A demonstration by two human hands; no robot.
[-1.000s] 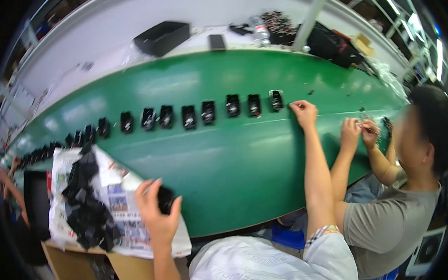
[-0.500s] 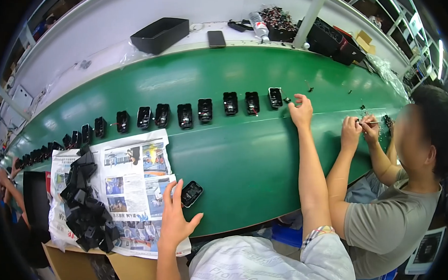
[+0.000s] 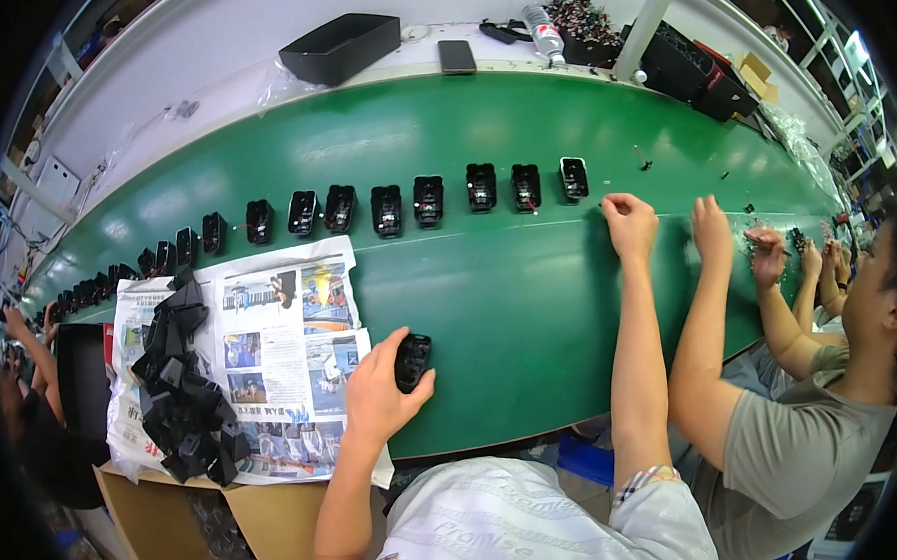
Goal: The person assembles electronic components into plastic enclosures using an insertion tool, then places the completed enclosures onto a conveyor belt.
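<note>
One black case [image 3: 414, 363] is seen close to the near edge of the green table [image 3: 515, 317], just right of the newspaper [image 3: 289, 339]. Thumb and forefinger of the left hand [image 3: 378, 391] are curved around it; whether it is gripped cannot be told. Near the right end of the row of cases [image 3: 428, 203], the fingertips of the right hand [image 3: 635, 230] are drawn close; whether anything is pinched cannot be told. The step is judged to be case handling; for the next move, a secure hold is called for.
</note>
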